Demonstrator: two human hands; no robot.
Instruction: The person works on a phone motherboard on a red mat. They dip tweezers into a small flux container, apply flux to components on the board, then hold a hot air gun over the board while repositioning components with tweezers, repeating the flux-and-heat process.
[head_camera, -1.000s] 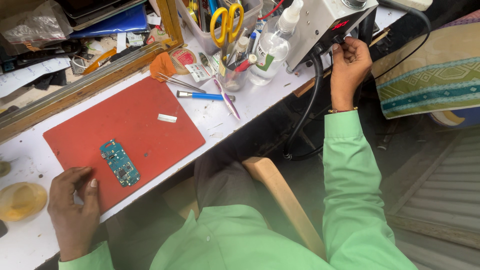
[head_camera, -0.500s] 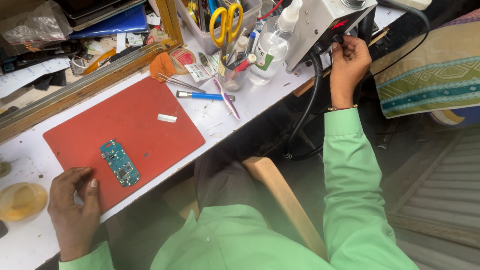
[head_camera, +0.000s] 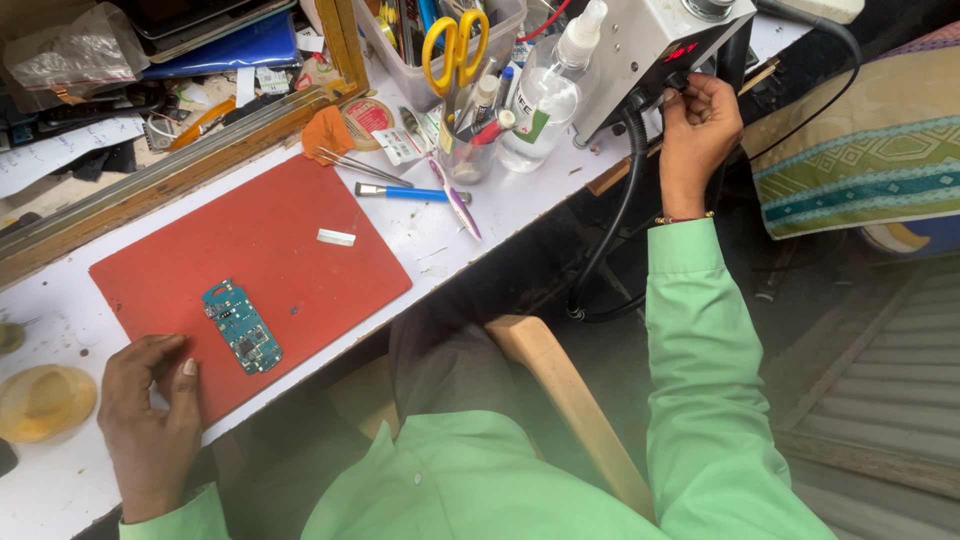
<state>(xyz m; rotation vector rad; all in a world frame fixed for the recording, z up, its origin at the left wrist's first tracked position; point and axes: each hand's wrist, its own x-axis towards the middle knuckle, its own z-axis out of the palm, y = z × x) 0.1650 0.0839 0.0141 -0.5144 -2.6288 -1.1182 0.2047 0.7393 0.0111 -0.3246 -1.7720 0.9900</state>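
the grey box-shaped unit (head_camera: 655, 45) sits at the far right end of the white bench (head_camera: 480, 225), and the right hand (head_camera: 697, 135) pinches a control on its front face. a black hose (head_camera: 612, 215) hangs below it. the left hand (head_camera: 148, 420) rests flat and slack on the red mat (head_camera: 250, 265), just beside the blue circuit board (head_camera: 241, 326).

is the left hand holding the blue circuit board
No, the left hand rests flat on the edge of the red mat, and the blue circuit board lies untouched on the mat beside its fingers.
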